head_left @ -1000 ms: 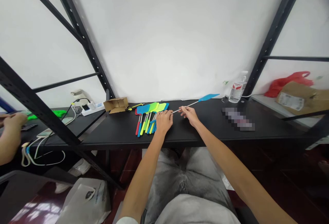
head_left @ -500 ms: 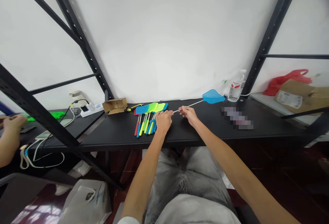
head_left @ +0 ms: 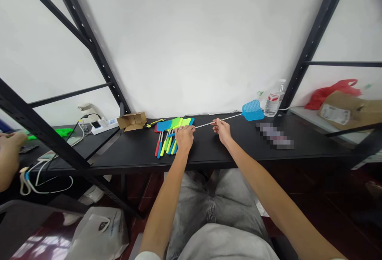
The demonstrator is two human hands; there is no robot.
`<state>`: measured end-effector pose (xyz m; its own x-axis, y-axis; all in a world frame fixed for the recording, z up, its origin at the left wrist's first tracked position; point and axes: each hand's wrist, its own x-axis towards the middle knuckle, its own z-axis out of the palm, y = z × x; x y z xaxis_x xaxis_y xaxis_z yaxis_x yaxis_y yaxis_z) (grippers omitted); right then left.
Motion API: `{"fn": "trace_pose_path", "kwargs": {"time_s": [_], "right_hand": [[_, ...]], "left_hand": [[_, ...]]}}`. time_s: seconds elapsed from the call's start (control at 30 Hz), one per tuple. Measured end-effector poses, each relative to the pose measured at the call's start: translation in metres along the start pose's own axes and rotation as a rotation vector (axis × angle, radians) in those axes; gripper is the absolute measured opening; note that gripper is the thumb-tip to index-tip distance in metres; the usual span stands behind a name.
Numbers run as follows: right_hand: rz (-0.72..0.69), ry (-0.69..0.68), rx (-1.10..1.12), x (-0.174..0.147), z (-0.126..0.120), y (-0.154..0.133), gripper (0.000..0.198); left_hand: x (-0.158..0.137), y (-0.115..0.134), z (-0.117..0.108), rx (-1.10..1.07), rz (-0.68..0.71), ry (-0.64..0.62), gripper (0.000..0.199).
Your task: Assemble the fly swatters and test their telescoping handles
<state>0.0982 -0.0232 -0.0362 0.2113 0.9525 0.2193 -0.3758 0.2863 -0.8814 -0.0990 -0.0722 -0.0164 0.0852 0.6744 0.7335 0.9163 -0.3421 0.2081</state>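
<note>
A blue fly swatter (head_left: 252, 110) with a long thin metal rod stretches across above the table. My left hand (head_left: 184, 137) is closed around its handle end, which the fingers mostly cover. Farther along, my right hand (head_left: 222, 131) pinches the rod between thumb and fingers. The mesh head points to the right, near the water bottle (head_left: 273, 102). Beside and partly behind my left hand lies a row of several short fly swatters (head_left: 167, 138) with red, blue and yellow-green handles, their heads overlapping toward the wall.
An open cardboard box (head_left: 131, 122) and a yellow-black utility knife (head_left: 154, 123) lie left of the swatters on the black table (head_left: 125, 148). A blurred-out item (head_left: 275, 135) lies to the right. Another person's hand (head_left: 13, 144) shows at far left, near a power strip (head_left: 106, 126).
Both hands have drifted apart, the left one leftward, the right one slightly right. More rod shows between them. The swatter's head has moved right and turned its mesh face more toward me.
</note>
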Motion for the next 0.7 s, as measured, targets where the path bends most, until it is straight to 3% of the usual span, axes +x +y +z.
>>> {"fn": "trace_pose_path", "kwargs": {"time_s": [0.2,0.33,0.7], "right_hand": [[-0.046,-0.344,-0.272,-0.005,0.004,0.002,0.046],[-0.069,-0.448,-0.315,-0.005,0.005,0.002,0.045],[-0.006,-0.221,-0.140,-0.005,0.006,0.001,0.042]], "left_hand": [[-0.001,0.005,0.005,-0.043,0.183,-0.065,0.020],[-0.002,0.011,0.005,-0.028,0.214,-0.096,0.022],[0.000,0.012,0.001,0.100,0.034,-0.059,0.034]]}}
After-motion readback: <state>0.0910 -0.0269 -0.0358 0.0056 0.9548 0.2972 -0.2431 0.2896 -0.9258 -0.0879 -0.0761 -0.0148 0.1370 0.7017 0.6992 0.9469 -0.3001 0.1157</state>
